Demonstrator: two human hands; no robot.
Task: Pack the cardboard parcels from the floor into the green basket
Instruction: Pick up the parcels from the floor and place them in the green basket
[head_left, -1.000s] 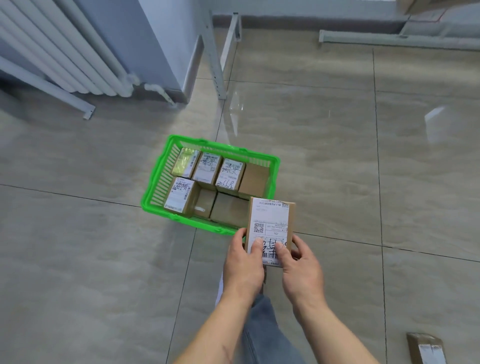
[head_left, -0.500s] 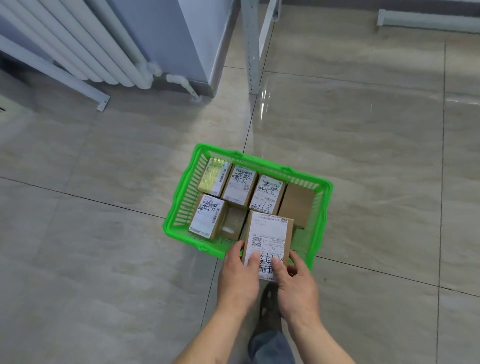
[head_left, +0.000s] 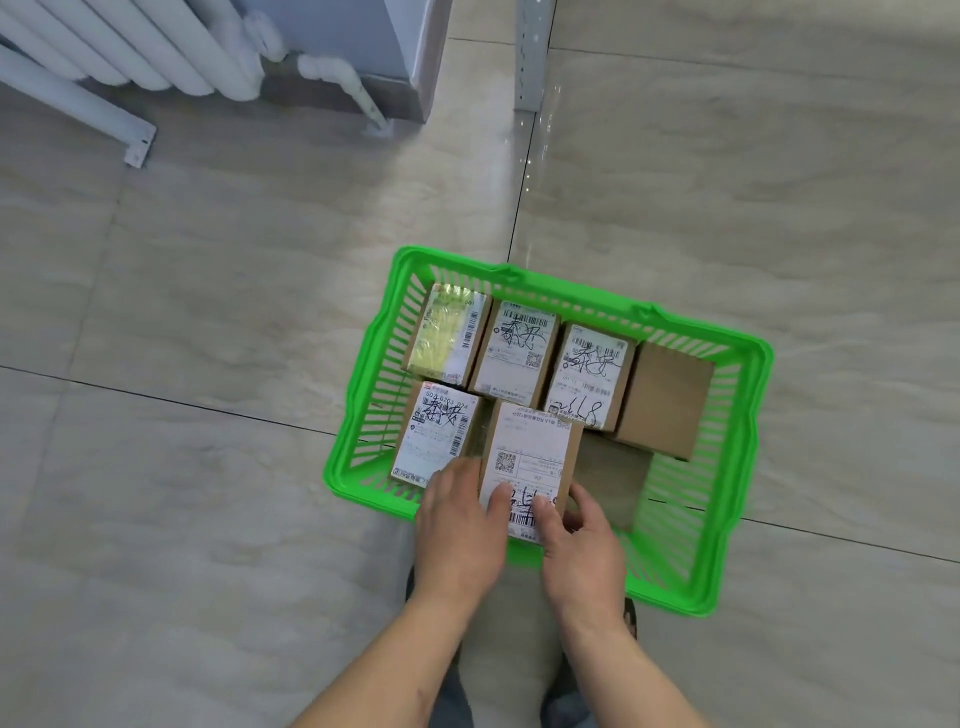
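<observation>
A green plastic basket (head_left: 737, 467) stands on the tiled floor and holds several cardboard parcels with white labels, such as one at its far left (head_left: 449, 335). I hold a labelled cardboard parcel (head_left: 530, 457) with both hands over the basket's near side, above the front row. My left hand (head_left: 460, 525) grips its near left edge and my right hand (head_left: 582, 551) grips its near right edge, thumbs on the label. A plain brown parcel (head_left: 667, 400) fills the far right of the basket.
A white radiator (head_left: 130, 47) with its pipe stands at the far left. A grey wall corner (head_left: 358, 47) and a metal rack leg (head_left: 530, 57) are beyond the basket. My legs and shoes (head_left: 631, 618) are below my hands.
I have stepped closer to the basket, and both hands have carried the parcel forward and down from in front of the basket's rim to above its front row.
</observation>
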